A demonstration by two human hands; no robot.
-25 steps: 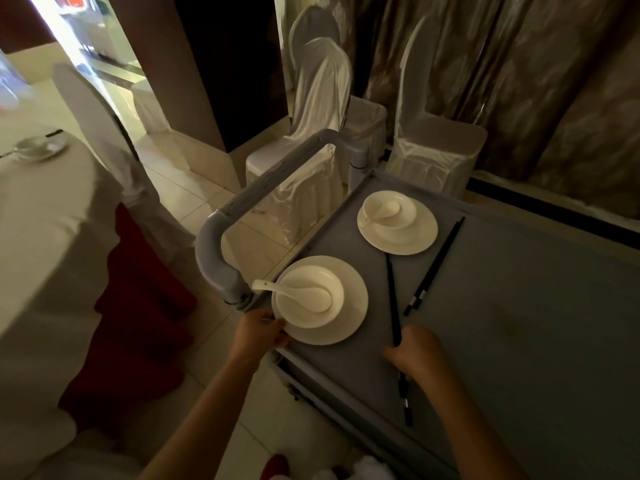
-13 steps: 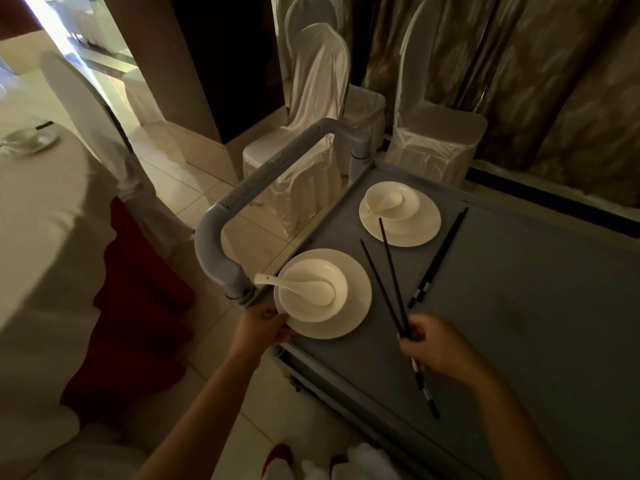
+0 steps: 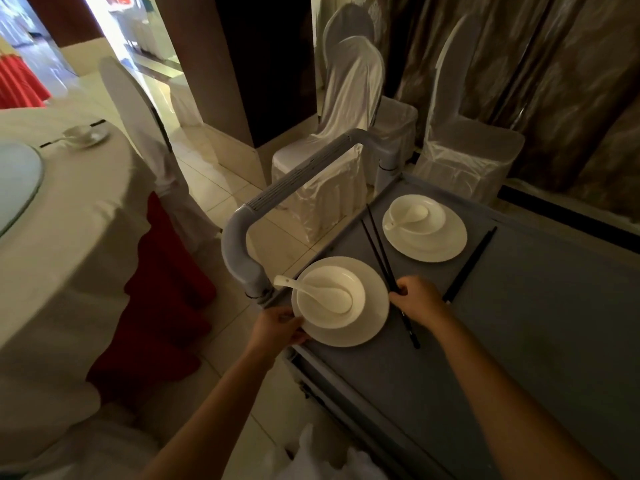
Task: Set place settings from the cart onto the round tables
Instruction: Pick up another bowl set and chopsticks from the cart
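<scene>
On the grey cart (image 3: 519, 341), the left hand (image 3: 277, 329) pinches the near plate's (image 3: 367, 327) rim; the right hand (image 3: 417, 299) pinches black chopsticks (image 3: 379, 252). Lifted one-handed, the plate could tilt — bowl (image 3: 330, 299) and spoon (image 3: 311, 291) sliding off.

Dim room, covered chairs (image 3: 349, 109), patterned curtains (image 3: 554, 64)
</scene>
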